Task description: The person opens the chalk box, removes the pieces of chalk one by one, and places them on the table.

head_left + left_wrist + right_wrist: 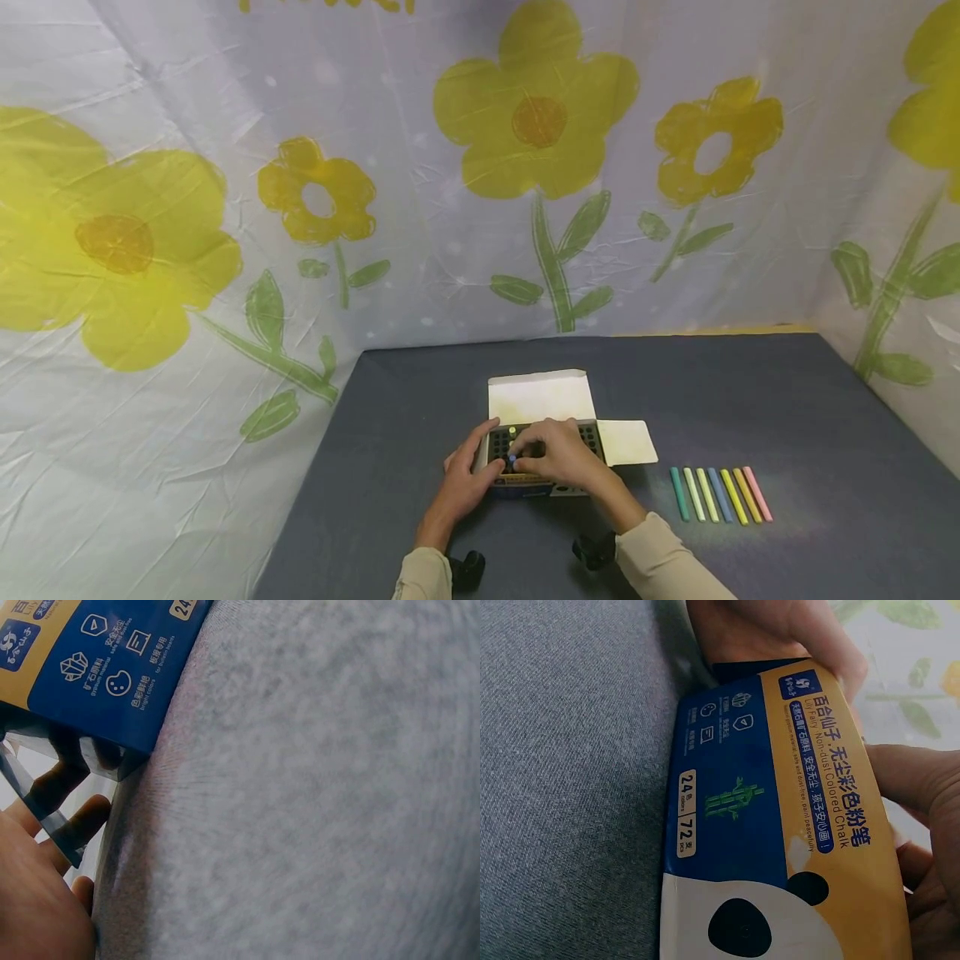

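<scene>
A chalk box (521, 487) with a blue and yellow printed front (727, 761) lies on the table, its lid folded back. Inside it is a dark holder full of round holes. My left hand (463, 479) grips the box's left end, thumb at the front corner and fingers along the side. With thumb and fingertips, my right hand (558, 452) pinches a blue chalk stick (512, 458) over the holder's left part. A yellow chalk stick (512, 431) stands upright in a hole behind it. The right hand hides the middle of the holder.
To the right of the box, a row of several chalk sticks (720, 495) in green, pale yellow, blue, yellow, orange and pink lies on the dark table (840, 467). The lid (542, 397) and a side flap (628, 442) stick out from the box. A flower-printed cloth (420, 292) hangs behind.
</scene>
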A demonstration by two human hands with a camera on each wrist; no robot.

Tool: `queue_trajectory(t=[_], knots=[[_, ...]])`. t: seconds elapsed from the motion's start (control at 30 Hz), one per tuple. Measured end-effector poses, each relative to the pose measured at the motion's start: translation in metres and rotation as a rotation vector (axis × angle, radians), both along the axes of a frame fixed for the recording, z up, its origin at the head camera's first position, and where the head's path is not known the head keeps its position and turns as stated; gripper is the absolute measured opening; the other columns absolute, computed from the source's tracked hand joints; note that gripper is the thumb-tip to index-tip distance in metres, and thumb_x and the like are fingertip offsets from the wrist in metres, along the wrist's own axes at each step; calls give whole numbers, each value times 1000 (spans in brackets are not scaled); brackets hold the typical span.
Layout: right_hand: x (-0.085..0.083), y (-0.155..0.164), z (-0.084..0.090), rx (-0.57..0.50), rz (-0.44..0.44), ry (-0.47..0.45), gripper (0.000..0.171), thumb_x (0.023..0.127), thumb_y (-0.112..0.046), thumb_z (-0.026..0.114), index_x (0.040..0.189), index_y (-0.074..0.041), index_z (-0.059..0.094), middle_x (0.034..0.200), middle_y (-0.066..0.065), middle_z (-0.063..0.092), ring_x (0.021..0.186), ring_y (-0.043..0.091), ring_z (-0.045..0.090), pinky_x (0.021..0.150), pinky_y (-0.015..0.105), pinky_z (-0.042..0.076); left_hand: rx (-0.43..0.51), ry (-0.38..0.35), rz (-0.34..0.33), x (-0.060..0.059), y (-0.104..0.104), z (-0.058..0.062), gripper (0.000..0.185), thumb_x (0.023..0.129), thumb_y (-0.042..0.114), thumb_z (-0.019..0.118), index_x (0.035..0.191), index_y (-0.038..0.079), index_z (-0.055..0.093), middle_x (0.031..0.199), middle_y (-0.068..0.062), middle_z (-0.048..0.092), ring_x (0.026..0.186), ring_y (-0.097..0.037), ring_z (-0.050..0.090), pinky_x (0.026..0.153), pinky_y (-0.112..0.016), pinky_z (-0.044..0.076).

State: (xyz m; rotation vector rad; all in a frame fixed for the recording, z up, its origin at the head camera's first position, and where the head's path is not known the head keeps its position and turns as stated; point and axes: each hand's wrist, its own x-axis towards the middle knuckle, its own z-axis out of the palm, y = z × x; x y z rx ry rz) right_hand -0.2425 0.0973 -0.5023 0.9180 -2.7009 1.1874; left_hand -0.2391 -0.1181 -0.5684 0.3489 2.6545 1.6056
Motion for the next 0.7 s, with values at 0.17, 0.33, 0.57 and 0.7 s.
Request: queue_trajectory(t=[0.17,0.33,0.57,0.7], knots=[[0,2,-1,-33,9,-39,13,88,-20,80,101,-20,80,91,-9,75,74,3,55,81,42,23,2,-6,-1,-1,0,0,61,95,33,65,147,54,42,153,2,50,132,-36,39,90,-53,43],[1,3,-1,-58,28,-66,14,90,-20,78,104,-20,79,90,-10,75,74,-2,57,87,45,25,-5,5,0,-1,0,-1,61,94,33,65,147,53,43,154,4,49,137,-37,35,97,-61,38],[3,3,0,-101,52,-73,15,91,-18,76,106,-18,77,93,-8,76,77,-1,64,92,46,27,-1,-2,-3,0,0,0,61,95,32,64,148,52,43,153,2,49,135,-39,34,94,-59,39],[4,3,2,-138,63,-55,16,92,-15,75,108,-14,76,96,-5,77,82,2,68,97,49,32,-3,-2,5,-1,0,0,61,94,33,64,148,52,43,151,2,52,134,-38,34,94,-59,39]])
